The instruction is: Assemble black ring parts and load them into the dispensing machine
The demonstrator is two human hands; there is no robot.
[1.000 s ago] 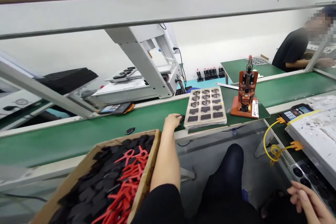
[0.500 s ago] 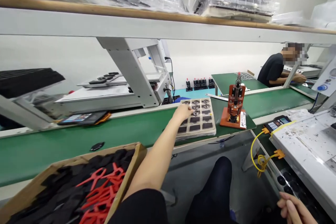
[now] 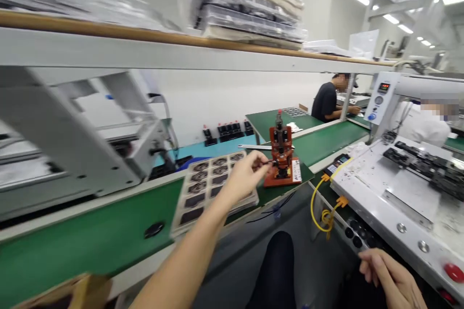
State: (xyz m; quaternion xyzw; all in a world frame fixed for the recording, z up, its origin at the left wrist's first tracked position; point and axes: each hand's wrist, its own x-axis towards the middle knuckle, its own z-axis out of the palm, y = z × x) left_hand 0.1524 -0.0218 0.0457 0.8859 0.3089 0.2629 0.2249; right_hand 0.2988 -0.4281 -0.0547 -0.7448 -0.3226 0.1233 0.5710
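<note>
My left hand (image 3: 250, 174) is stretched forward over the right side of a tray, its thumb and fingers pinched together. A small dark part shows at the fingertips, too small to name, close to the front of an orange toggle-clamp fixture (image 3: 281, 147). Whether it touches the fixture I cannot tell. The pale tray (image 3: 184, 188), with dark parts and ring-shaped pieces in its pockets, lies under my left forearm. My right hand (image 3: 389, 275) hangs low at the right, fingers loosely curled against the thumb, with nothing visible in it.
A white machine (image 3: 366, 188) with a red button stands at the right, a yellow cable (image 3: 313, 207) beside it. A black oval piece (image 3: 154, 230) lies on the green bench (image 3: 90, 236). A shelf (image 3: 145, 55) spans overhead. Two people sit farther back. A cardboard box (image 3: 90, 289) is lower left.
My left hand has moved from the tray's pockets rightward to the fixture, with a small dark part at its fingertips. The view has turned right. My right hand stays low and curled.
</note>
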